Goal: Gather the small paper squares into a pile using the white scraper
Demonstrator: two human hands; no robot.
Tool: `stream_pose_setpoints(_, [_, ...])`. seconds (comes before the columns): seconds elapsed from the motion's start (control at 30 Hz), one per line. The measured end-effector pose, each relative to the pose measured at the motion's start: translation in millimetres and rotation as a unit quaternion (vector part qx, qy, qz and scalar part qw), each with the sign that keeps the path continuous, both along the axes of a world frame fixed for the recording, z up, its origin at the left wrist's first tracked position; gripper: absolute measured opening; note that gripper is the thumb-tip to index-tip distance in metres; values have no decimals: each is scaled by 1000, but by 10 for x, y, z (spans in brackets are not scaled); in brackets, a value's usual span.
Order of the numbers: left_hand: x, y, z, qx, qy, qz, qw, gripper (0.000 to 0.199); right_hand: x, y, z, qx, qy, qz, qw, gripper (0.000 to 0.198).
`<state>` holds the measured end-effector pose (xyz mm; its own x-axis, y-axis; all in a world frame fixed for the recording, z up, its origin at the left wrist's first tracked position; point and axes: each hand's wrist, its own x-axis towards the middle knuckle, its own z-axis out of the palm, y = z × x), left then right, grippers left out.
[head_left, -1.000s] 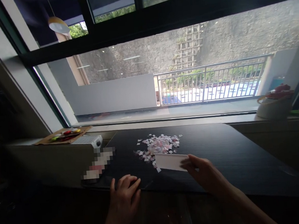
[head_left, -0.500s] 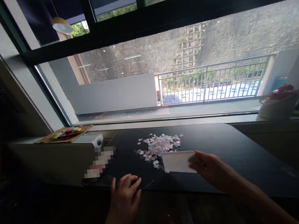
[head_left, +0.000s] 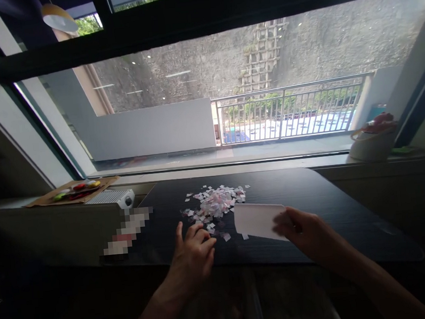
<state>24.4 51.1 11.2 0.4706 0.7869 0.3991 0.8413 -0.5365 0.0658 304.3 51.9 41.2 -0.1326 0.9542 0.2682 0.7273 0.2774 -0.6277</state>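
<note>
A loose heap of small paper scraps (head_left: 218, 202), white with some pink, lies on the dark table (head_left: 286, 193). My right hand (head_left: 296, 224) is closed on the right end of a white rectangular piece (head_left: 257, 219), which looks like a shallow lid or tray. Its left edge is beside the near right part of the heap, with a few scraps close by. My left hand (head_left: 196, 248) is over the near side of the table, just below the heap. Its fingers are bent and spread, and nothing shows in them.
To the left of the heap is a blurred-out flat item (head_left: 129, 231). A white vented heater-like unit (head_left: 117, 198) and a brown board with colourful pieces (head_left: 74, 191) sit further left. On the right sill stands a pale container (head_left: 373, 143), below a wide window.
My left hand has come forward and right, closer to the scraps. The white piece has shifted right, away from the heap, and turned slightly. The whole view has also shifted.
</note>
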Motion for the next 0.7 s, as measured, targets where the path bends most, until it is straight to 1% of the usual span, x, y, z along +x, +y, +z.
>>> stream_pose_setpoints(0.07, [94, 50, -11, -6, -1, -15, 1000, 30, -37, -23, 8, -5, 8, 13, 1000, 15])
stream_pose_setpoints(0.13, [145, 78, -30, -11, 1, -23, 1000, 32, -52, -50, 16, -9, -8, 9, 1000, 12])
stream_pose_setpoints(0.23, [156, 64, -48, -10, 6, -11, 1000, 28, -2, -116, -5, -11, -9, -4, 1000, 13])
stream_pose_setpoints(0.37, [134, -7, -37, -2, 8, -7, 1000, 27, 94, -220, -126, -43, 56, 2, 997, 16])
stream_pose_setpoints(0.5, [95, -53, -21, 21, -3, -6, 1000, 29, 92, -248, -249, -72, 106, 9, 992, 17])
stream_pose_setpoints(0.57, [57, -68, -22, 28, -4, -2, 1000, 28, 86, -236, -276, -80, 133, 13, 988, 18])
stream_pose_setpoints(0.7, [-28, -102, -53, 16, 1, 6, 1000, 26, 90, -210, -290, -94, 171, -16, 981, 18])
